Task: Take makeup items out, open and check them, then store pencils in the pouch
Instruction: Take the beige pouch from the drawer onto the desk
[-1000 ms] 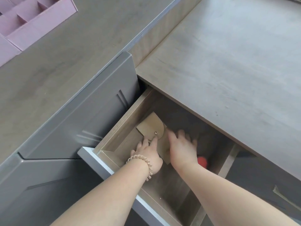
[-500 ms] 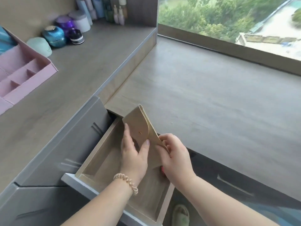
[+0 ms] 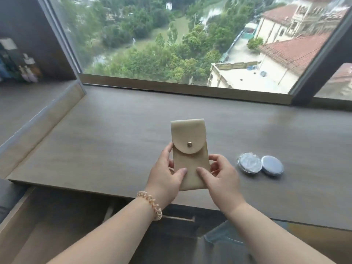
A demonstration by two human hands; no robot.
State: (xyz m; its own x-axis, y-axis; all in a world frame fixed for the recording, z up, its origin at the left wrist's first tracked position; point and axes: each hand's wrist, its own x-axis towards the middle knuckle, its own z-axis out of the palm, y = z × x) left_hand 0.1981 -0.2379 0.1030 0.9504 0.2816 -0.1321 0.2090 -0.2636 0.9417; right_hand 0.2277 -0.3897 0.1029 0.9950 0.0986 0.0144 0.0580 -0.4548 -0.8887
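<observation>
A beige pouch (image 3: 187,149) with a rounded flap snapped closed by a metal stud stands upright over the wooden desk (image 3: 104,141). My left hand (image 3: 165,174) grips its lower left edge, thumb on the front. My right hand (image 3: 219,175) grips the lower right edge the same way. Both hands hold the pouch just above the desk's front edge. No pencils are in view.
Two round silver compacts (image 3: 260,164) lie side by side on the desk to the right of my hands. The drawer (image 3: 47,225) stands pulled out at lower left. A raised side counter (image 3: 24,103) carries bottles (image 3: 28,75) at far left. A large window (image 3: 190,44) runs behind the desk.
Both hands lifted the pouch out of the drawer and brought it up over the desk, upright with its flap facing me. The view tilted up from the drawer to the window.
</observation>
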